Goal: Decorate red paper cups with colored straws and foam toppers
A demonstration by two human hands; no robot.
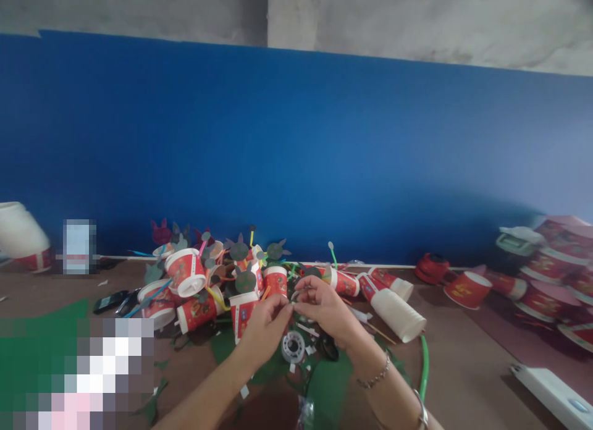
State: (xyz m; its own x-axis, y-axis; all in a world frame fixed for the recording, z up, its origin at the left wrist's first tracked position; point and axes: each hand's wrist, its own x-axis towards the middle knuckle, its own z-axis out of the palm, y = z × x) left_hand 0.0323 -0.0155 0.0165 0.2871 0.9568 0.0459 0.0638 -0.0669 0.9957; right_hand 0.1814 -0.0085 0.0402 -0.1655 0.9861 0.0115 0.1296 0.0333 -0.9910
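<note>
A blue wall panel (324, 158) fills the back of the view, above a brown table (463, 368). Green felt sheets (328, 387) lie on the table under the forearms. Behind the hands sits a heap of red paper cups (194, 282) bristling with coloured straws and cut-out shapes, and a stack of white cups (393, 309) lies on its side to the right. A tape roll (293, 346) lies flat just below the hands. The left hand (266, 325) and right hand (324, 306) meet fingertip to fingertip, both pinched on a small piece (293, 301) too tiny to identify.
</note>
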